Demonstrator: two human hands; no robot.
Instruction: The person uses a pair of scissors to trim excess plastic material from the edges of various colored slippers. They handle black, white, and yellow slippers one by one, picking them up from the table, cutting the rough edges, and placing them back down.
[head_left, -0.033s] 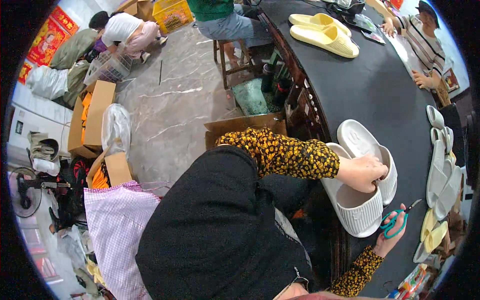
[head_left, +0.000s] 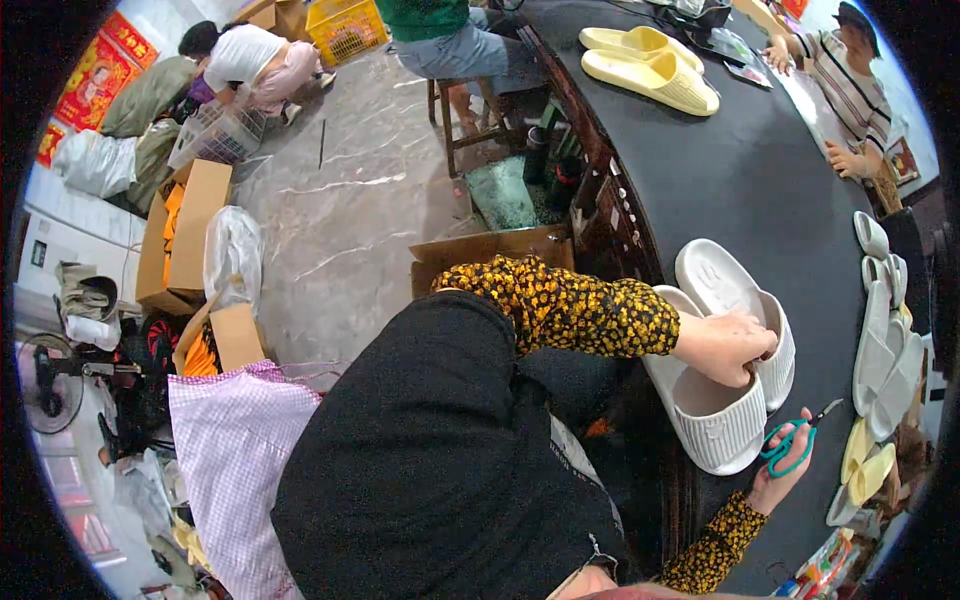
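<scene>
A pair of white slide slippers with ribbed straps lies at the table's near edge. My left hand [head_left: 735, 348] reaches across them, its fingers closed where the two straps meet, between the near slipper [head_left: 718, 430] and the far slipper [head_left: 705, 270]. The fingertips are partly hidden there. Just to the right of the pair, my right hand [head_left: 778, 482] holds small scissors [head_left: 790, 448] with teal handles. Their dark blades point up and to the right, away from the slippers.
On the dark table [head_left: 700, 180] lie pale yellow slippers [head_left: 650, 80] at the far end. More slippers [head_left: 885, 350] line the right edge. A person in a striped top [head_left: 845, 95] sits across. A cardboard box [head_left: 490, 245] stands left of the table; other people are farther back.
</scene>
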